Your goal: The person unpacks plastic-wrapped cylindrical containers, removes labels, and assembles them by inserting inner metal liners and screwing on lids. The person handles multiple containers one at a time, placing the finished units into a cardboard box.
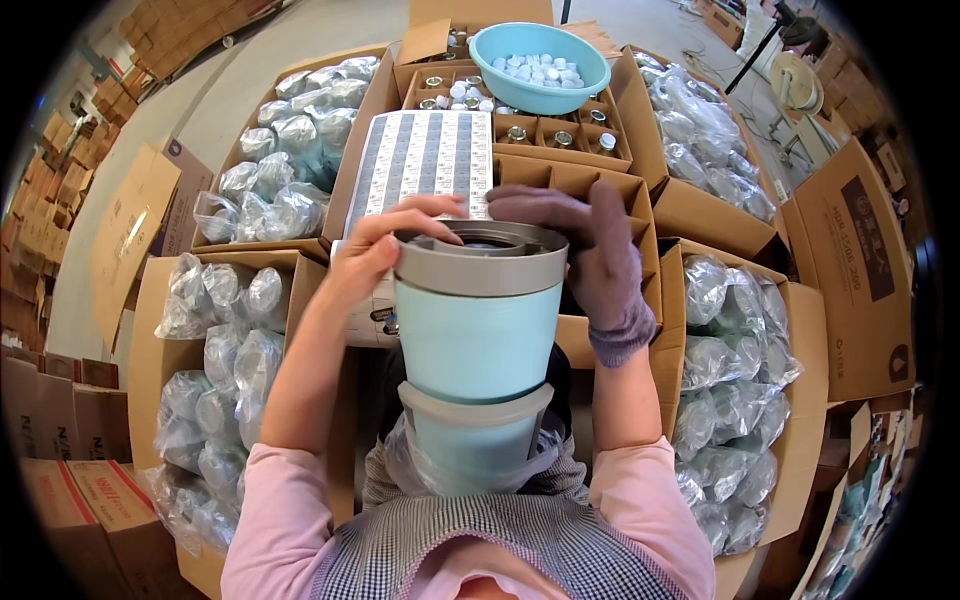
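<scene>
In front of my chest stands a light teal, bucket-like container point(478, 345) with a wide grey collar and a dark opening on top. My bare left hand point(405, 232) curls its fingers over the collar's left edge. My right hand point(600, 250), in a purple-grey knitted glove, is at the collar's right side, fingers stretched across the far rim and thumb apart. Below sits a second teal piece point(475, 440) with a grey rim, in a clear plastic bag point(420, 465) on my lap. Whether the two pieces touch or join is hard to see.
A label sheet point(425, 160) lies just beyond the container. Behind are a divided carton point(635, 225) and a blue basin point(478, 60) of white caps above bottles. Open cartons of plastic-wrapped goods point(235, 365) flank me on both sides. A cardboard flap point(850, 290) rises at right.
</scene>
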The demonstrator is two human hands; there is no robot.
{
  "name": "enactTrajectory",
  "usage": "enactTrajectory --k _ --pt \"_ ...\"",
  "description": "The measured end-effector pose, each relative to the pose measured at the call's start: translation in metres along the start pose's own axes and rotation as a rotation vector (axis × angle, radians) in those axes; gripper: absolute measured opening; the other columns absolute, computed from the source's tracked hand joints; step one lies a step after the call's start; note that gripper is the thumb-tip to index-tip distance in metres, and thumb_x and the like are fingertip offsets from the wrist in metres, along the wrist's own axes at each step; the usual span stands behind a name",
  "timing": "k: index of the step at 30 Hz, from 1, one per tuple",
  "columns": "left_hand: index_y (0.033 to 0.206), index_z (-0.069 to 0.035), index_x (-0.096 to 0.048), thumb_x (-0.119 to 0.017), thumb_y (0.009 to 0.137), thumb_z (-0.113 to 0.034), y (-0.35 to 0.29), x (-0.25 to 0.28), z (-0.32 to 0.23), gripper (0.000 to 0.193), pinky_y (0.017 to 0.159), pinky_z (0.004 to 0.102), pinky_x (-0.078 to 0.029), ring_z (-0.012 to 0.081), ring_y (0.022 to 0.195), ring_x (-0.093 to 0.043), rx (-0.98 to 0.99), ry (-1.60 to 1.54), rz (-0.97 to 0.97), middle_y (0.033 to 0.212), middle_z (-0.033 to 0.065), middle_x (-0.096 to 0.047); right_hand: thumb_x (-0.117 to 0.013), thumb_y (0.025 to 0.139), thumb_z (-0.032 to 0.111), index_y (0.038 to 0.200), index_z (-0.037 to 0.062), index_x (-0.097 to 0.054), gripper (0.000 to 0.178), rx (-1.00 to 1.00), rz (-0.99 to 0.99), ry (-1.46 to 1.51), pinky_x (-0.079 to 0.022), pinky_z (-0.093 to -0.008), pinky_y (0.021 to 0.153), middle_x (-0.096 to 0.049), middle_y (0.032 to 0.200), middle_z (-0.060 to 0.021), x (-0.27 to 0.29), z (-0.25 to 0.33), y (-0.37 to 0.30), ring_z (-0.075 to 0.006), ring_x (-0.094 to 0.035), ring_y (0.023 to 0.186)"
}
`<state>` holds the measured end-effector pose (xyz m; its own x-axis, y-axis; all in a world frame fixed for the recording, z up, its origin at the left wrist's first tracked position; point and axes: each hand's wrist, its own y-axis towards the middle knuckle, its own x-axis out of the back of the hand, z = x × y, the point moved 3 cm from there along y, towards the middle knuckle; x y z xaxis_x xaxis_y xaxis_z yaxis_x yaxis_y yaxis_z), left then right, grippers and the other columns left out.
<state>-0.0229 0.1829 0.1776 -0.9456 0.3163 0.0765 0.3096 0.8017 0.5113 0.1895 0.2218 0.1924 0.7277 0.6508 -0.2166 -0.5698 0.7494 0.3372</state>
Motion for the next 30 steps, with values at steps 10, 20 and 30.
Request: enactTrajectory --k 10,20,30 --pt "0.085 0.003 -0.062 -0.065 0.089 -0.028 0.016 -0.101 -0.078 0.031 0.077 0.0373 -0.045 0.0329 0.082 -0.057 0.041 1.28 -0.069 0.085 0.0147 -0.062 -0.046 0.101 0.029 0.137 -0.0053 -0.048 0.05 -0.088 0.327 0.782 -0.044 -0.0365 0.107 -0.055 0.136 -0.0194 -0.02 -0.095 0.025 -0.0227 -0.058 0.119" --pt "0.124 0.002 -0.064 -0.033 0.102 -0.055 -0.036 0.026 0.056 0.068 0.11 0.0376 -0.034 0.0266 0.13 -0.049 0.368 -0.058 -0.258 0.148 0.0146 -0.044 -0.018 0.1 0.063 0.131 -0.0092 -0.053 0.086 0.287 0.146 0.156 -0.028 -0.0437 0.116 -0.047 0.141 -0.0301 0.013 0.013 -0.019 -0.036 -0.045 0.135" --pt "0.125 0.003 -0.063 -0.023 0.095 -0.072 -0.01 -0.014 0.008 0.091 0.115 0.0456 -0.029 0.0343 0.136 -0.042 0.172 -0.018 -0.479 0.147 0.022 -0.043 -0.038 0.098 0.02 0.14 -0.0011 -0.048 0.048 0.232 -0.121 -0.552 -0.028 -0.0363 0.116 -0.048 0.146 -0.0142 0.004 0.004 -0.007 -0.0247 -0.04 0.139"
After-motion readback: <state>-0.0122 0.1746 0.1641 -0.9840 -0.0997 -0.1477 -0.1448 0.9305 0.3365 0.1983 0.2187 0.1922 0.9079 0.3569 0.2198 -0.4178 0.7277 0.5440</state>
